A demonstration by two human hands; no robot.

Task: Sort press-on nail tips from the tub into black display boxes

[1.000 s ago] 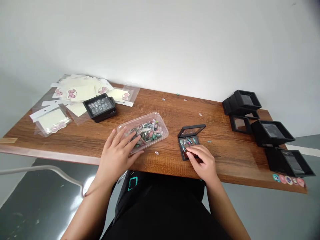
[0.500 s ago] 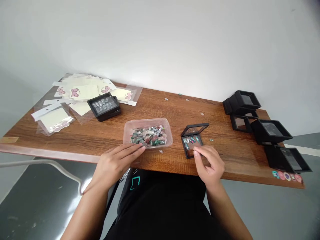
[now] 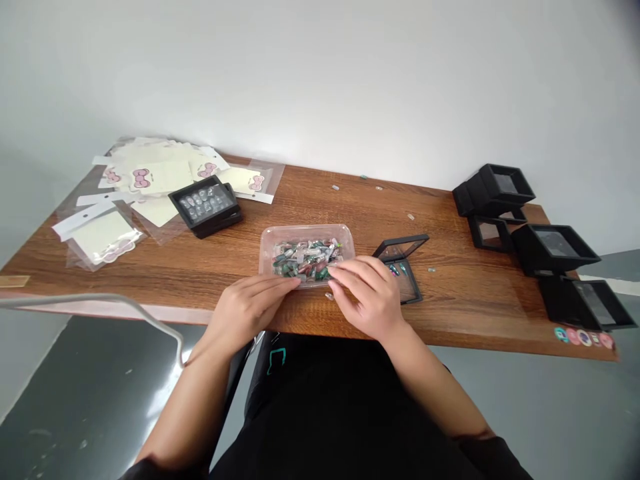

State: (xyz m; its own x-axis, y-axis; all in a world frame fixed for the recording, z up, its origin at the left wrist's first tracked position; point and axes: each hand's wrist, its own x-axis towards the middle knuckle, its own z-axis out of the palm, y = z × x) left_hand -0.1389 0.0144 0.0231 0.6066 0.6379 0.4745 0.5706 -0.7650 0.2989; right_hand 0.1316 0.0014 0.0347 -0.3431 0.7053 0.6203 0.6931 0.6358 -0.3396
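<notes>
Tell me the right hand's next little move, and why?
Perhaps the right hand should pinch one of the small, shiny green and clear pieces in the translucent, rectangular plastic tub. Its fingers are at the tub's near right corner, and the open, square black case shows bare space. Whether the fingers hold anything is unclear.

Just ahead of the fingers (image 3: 280,287), a smooth, clear plastic tub (image 3: 267,245) holds glossy pieces (image 3: 310,257). Right of the fingers, a black case (image 3: 410,287) looks matt plastic. Beneath, the counter (image 3: 240,250) shows low-sheen wood grain. Leftward, matt paper cards (image 3: 165,179).
</notes>
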